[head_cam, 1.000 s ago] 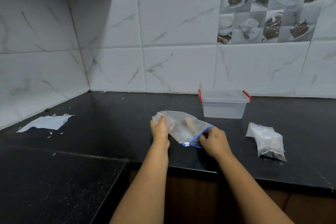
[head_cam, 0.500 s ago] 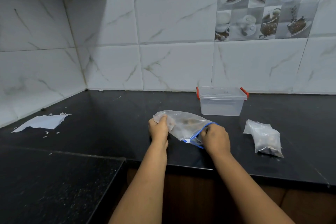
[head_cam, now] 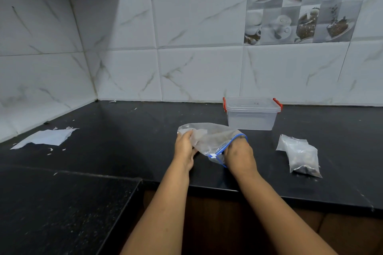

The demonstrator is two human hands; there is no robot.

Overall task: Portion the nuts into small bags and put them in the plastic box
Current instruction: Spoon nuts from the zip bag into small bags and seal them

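The left hand (head_cam: 184, 147) grasps the closed bottom end of a clear zip bag (head_cam: 209, 139) and holds it a little above the black counter (head_cam: 128, 130). The right hand (head_cam: 238, 154) is at the bag's mouth with the blue zip strip (head_cam: 232, 143); its fingers go into the opening, and I cannot tell if they pinch something inside. Some brownish content shows dimly through the plastic. Behind the bag, near the tiled wall (head_cam: 196, 68), stands the plastic box (head_cam: 251, 118) with its lid on and red clips. To the right lie small filled bags (head_cam: 300, 154) on the counter. Far to the left lies a torn white paper (head_cam: 45, 137) with little scraps around.
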